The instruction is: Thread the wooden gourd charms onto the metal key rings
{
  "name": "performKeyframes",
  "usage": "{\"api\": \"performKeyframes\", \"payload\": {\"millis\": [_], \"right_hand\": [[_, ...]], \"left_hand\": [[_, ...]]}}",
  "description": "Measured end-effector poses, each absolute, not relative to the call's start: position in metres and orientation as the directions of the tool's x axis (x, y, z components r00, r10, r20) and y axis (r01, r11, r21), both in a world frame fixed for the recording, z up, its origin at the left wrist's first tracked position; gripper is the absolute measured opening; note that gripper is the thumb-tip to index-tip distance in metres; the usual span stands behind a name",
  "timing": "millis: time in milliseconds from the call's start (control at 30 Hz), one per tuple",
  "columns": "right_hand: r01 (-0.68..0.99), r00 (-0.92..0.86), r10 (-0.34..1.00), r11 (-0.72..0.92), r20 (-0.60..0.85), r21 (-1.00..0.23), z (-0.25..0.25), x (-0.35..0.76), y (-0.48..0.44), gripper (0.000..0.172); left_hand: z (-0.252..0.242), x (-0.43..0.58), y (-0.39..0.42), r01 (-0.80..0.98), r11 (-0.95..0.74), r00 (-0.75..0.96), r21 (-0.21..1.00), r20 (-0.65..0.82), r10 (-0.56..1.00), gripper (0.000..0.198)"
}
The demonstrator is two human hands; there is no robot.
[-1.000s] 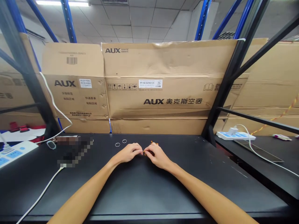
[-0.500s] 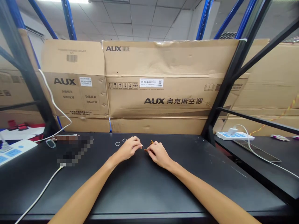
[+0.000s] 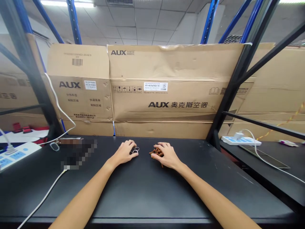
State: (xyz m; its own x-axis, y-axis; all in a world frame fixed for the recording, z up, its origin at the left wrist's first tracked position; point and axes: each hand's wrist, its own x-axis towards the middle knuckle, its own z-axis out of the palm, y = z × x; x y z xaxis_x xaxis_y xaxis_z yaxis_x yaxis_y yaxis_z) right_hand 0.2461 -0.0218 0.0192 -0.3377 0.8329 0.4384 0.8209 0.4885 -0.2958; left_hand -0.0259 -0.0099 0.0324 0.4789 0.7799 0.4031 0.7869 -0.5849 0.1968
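My left hand (image 3: 124,153) rests low over the black table, fingers apart and curved. Thin silver rings (image 3: 135,151) lie at its fingertips, between thumb and forefinger; the thumb seems to touch the nearer one. To the right, my right hand (image 3: 166,155) curls its thumb and fingers round a bunched brown-orange strand (image 3: 159,152) that looks like a string of small beads. A short end of the strand trails out below the thumb. The palm hides part of the bunch.
Cardboard sheets (image 3: 157,70) stand upright behind the table (image 3: 147,197). Left are a pixelated dark object (image 3: 78,156) with a white cable (image 3: 45,194) and a power strip (image 3: 14,156). Another power strip (image 3: 249,140) and a dark flat panel (image 3: 264,156) lie right, beyond a black post (image 3: 228,95).
Both hands have moved apart. My left hand's pinch has opened, and the rings now sit right of it. My right hand has gone from a fingertip pinch to a wider hold round the strand.
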Motion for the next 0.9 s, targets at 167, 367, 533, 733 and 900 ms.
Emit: {"api": "performKeyframes", "payload": {"millis": [167, 367, 533, 733, 900], "right_hand": [[0.817, -0.420, 0.850, 0.507, 0.317, -0.275, 0.010, 0.241, -0.022, 0.055], [0.789, -0.415, 0.820, 0.540, 0.394, -0.294, 0.001, 0.249, -0.002, 0.026], [0.802, -0.375, 0.819, 0.522, 0.434, -0.291, 0.000, 0.259, 0.005, 0.029], [0.820, -0.388, 0.831, 0.509, 0.399, -0.262, 0.001, 0.258, 0.004, 0.032], [0.819, -0.382, 0.826, 0.511, 0.414, -0.263, 0.001, 0.259, 0.006, 0.028]], "left_hand": [[0.019, -0.025, -0.001, 0.794, -0.577, 0.515, 0.192, 0.291, 0.806, 0.041], [0.011, -0.032, 0.010, 0.859, -0.477, 0.417, 0.183, 0.290, 0.862, 0.039], [0.014, -0.040, 0.011, 0.908, -0.379, 0.319, 0.178, 0.292, 0.902, 0.047], [0.014, -0.041, 0.012, 0.908, -0.364, 0.322, 0.207, 0.210, 0.923, 0.047], [0.010, -0.044, 0.016, 0.896, -0.392, 0.322, 0.208, 0.303, 0.897, 0.043]]}}
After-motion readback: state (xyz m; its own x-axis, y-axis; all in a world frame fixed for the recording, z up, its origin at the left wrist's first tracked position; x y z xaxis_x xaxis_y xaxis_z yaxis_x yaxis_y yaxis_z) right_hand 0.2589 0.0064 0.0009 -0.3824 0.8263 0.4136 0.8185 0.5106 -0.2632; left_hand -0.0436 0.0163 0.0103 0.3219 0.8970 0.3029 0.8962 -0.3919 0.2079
